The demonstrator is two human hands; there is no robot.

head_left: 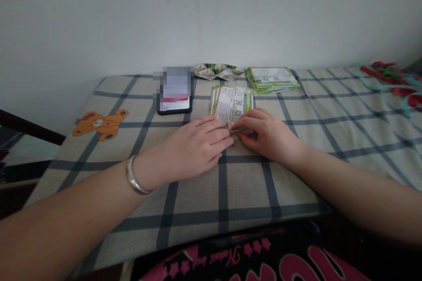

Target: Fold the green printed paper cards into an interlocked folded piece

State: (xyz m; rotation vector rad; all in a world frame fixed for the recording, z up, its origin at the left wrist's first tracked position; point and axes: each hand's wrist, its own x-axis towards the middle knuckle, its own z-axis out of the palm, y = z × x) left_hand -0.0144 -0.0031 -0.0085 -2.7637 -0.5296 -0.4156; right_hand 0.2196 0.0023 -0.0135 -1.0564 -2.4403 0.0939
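My left hand (201, 145) lies over the tablecloth with its fingers close together, at the left end of a small green-and-white printed paper piece (242, 132). My right hand (263, 134) pinches that same piece between thumb and fingers; much of it is hidden by both hands. Just beyond my fingertips lies a fanned stack of printed cards (227, 103), white and green with small square codes. What my left fingers grip underneath cannot be seen clearly.
Against the wall sit folded paper pieces (217, 71) and a second card stack (273, 79). A phone (176, 92) lies left of them. A bear figure (100, 125) marks the checked tablecloth (194, 204). Red and teal ribbons (392, 77) lie far right.
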